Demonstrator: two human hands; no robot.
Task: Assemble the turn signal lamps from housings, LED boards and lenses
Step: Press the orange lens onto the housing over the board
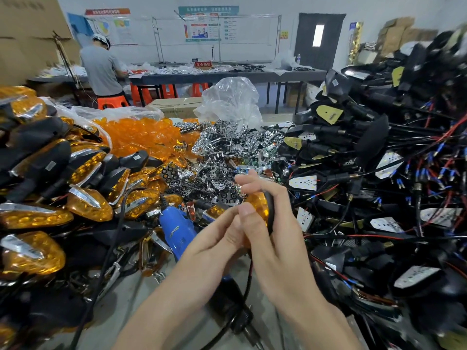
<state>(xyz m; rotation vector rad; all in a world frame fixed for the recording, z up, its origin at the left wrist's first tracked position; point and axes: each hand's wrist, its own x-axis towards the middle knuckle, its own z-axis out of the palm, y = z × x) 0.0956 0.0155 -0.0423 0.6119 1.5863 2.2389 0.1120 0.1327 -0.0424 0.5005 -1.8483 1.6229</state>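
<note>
Both my hands meet at the centre of the view around one turn signal lamp (260, 207), an amber lens on a black housing. My right hand (275, 223) curls its fingers and thumb round the lamp from the right. My left hand (214, 238) grips it from the left and below. A red and black wire (249, 279) hangs down from the lamp. Black housings with white LED boards (303, 183) and wires are heaped at the right. Chrome reflector parts (227, 152) lie in a pile just beyond my hands.
Finished amber lamps (88, 205) pile up at the left, loose amber lenses (141, 135) behind them. A blue electric screwdriver (177, 231) lies on the bench left of my hands, its black cord trailing forward. A person works at a far table (227, 75).
</note>
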